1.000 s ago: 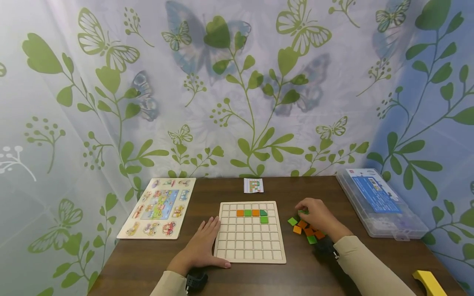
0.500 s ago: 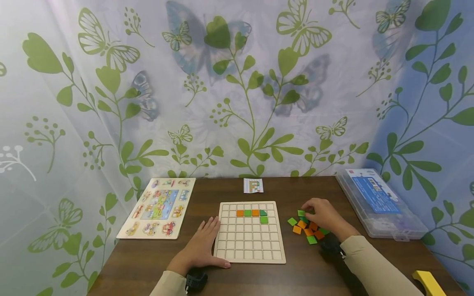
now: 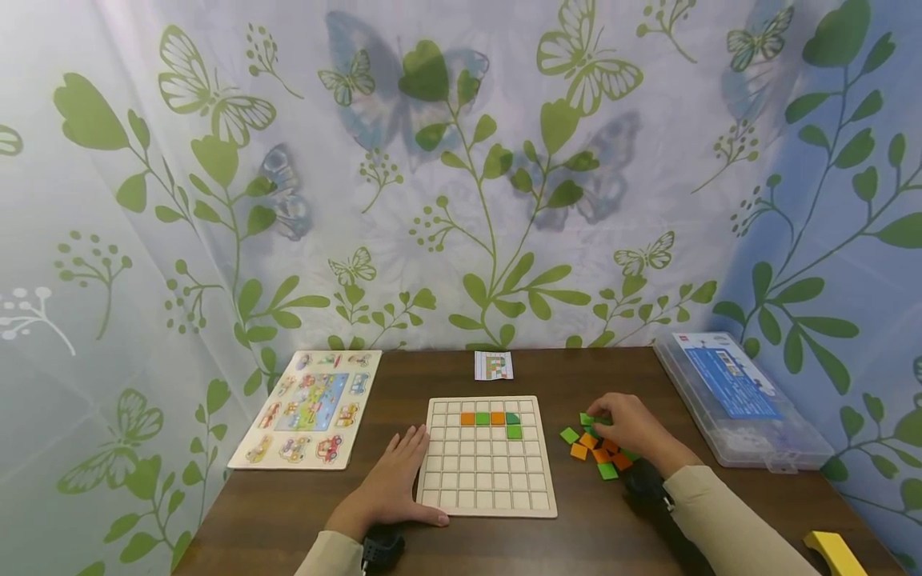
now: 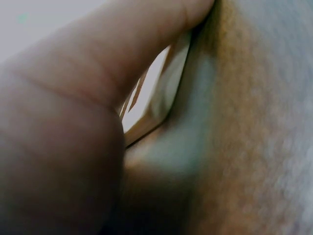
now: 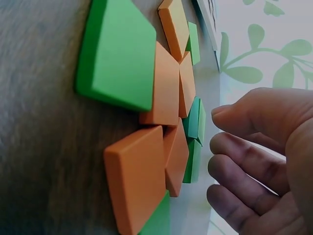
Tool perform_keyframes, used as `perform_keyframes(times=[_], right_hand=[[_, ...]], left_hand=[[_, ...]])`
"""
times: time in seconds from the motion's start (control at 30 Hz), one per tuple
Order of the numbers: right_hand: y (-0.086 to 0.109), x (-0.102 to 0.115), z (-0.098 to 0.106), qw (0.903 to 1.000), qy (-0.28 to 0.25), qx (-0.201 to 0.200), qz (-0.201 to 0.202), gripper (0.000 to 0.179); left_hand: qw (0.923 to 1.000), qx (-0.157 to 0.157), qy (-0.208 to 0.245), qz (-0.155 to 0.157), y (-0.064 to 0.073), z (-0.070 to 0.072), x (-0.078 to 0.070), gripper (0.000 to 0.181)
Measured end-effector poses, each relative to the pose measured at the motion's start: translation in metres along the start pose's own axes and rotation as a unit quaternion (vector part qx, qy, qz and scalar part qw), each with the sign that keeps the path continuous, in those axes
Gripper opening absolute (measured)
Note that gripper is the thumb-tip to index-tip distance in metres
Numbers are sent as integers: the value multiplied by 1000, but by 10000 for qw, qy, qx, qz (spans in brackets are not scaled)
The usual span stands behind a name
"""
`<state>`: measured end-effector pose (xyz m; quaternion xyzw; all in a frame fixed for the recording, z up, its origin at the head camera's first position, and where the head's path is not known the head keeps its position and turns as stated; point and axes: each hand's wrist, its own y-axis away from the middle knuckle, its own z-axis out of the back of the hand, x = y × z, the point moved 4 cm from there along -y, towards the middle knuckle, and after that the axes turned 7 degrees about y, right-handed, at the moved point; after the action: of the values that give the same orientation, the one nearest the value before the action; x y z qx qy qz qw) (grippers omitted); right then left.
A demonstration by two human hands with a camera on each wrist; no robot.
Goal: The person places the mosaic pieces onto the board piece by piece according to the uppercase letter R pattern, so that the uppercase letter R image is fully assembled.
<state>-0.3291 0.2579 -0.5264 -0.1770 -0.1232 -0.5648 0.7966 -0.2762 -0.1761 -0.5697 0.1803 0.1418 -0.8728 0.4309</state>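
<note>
Over the last second, drew the right hand (image 3: 634, 422) slightly rightward above the loose tile pile (image 3: 601, 455), uncovering a light-green square tile (image 3: 585, 419) and part of a dark-green piece (image 5: 192, 120) on its far side. Since then, barely shifted. Now poised just beside those two, with thumb and fingers (image 5: 274, 169) bent, tips apart, nothing visible between them; cannot tell about contact.

On the grid board (image 3: 483, 510), left of the pile on the bench (image 3: 569, 376), no change: along one row an orange tile (image 3: 468, 419), a green tile (image 3: 483, 419), another orange tile (image 3: 498, 419) and a rounded dark-green tile (image 3: 512, 418); below the last, one green square (image 3: 515, 433). So, by judgement, no gain in the pattern; probably sorting out a piece rather than carrying one. Also unmoved: the left hand (image 3: 389, 484), spread along the board's left edge.
</note>
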Motion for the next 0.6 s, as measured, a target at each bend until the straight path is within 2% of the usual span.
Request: perform_keyframes(times=[0.2,0.6], right_hand=[[1,1,-2,10000,-3,7,95,16],[2,3,-2,9998,-24,4,179,17]], left_hand=[[9999,78,22,93,1,-1,0,144],[10000,11,3,-13,1,0,-1,142]])
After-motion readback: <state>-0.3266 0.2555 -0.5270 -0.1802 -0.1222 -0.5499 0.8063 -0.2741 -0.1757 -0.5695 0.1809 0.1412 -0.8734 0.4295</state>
